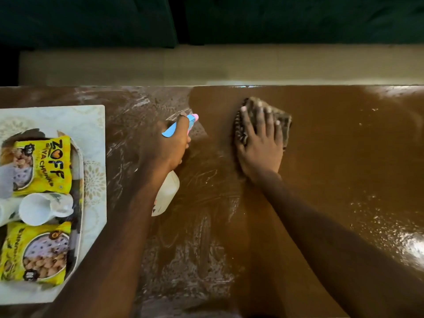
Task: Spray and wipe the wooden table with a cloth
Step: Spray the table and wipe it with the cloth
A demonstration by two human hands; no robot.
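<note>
The brown wooden table (pixel 332 157) fills the view, streaked with whitish smears on its left half and wet droplets at the right. My left hand (pixel 168 145) grips a spray bottle (pixel 167 191) with a white body and a blue and pink nozzle pointing toward the far edge. My right hand (pixel 260 143) lies flat, fingers spread, pressing a brownish patterned cloth (pixel 241 131) onto the table near the far edge. The cloth is mostly hidden under my palm.
A pale patterned tray (pixel 91 125) at the left holds a basket with two yellow snack packets (pixel 43 166) and a white cup (pixel 43 208). A light floor strip and dark green furniture lie beyond the table's far edge.
</note>
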